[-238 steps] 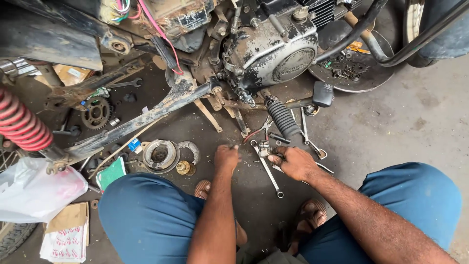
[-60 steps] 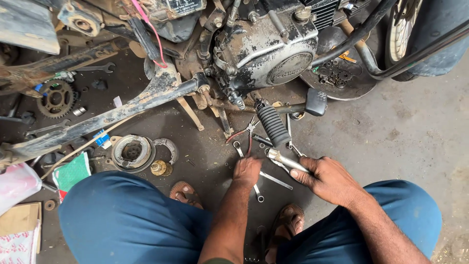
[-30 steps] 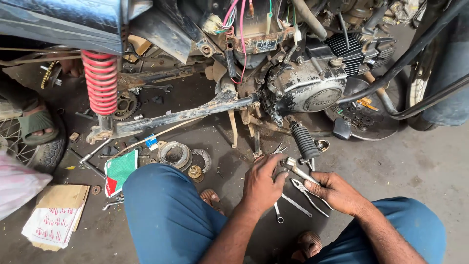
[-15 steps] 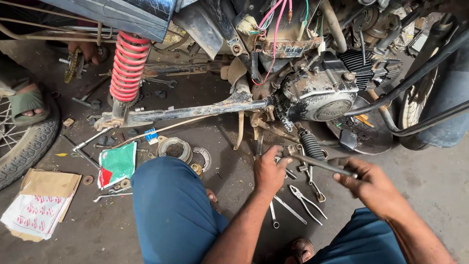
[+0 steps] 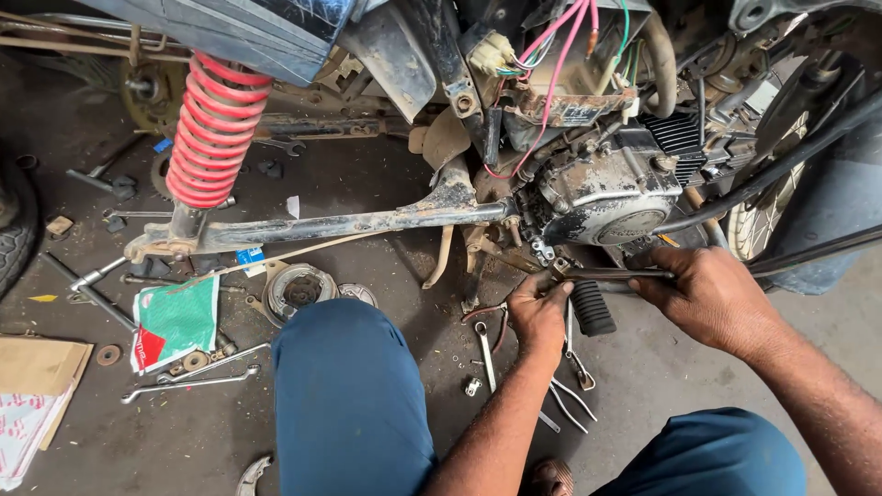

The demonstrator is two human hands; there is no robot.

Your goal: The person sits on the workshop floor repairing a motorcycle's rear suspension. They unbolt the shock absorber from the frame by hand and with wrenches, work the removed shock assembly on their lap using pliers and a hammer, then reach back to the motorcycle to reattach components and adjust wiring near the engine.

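Observation:
My right hand (image 5: 717,298) grips the handle of a long dark wrench (image 5: 614,274), held level under the motorcycle engine (image 5: 614,195). My left hand (image 5: 540,310) pinches the wrench's head end, close to a fastener at the engine's lower left. The black ribbed footpeg (image 5: 593,310) sits just below the wrench between both hands. Loose spanners (image 5: 484,342) and pliers (image 5: 577,363) lie on the floor beneath my left forearm.
A red coil shock absorber (image 5: 209,130) and rusty swingarm (image 5: 340,222) stand at left. On the floor lie a round clutch part (image 5: 299,291), a green-and-red packet (image 5: 176,321), a bent spanner (image 5: 188,383) and cardboard (image 5: 35,366). My blue-trousered knees (image 5: 354,404) fill the foreground.
My right hand lifted a long wrench off the floor and brought it level to the engine's underside. My left hand rose from the tools to its head end. The view swung left.

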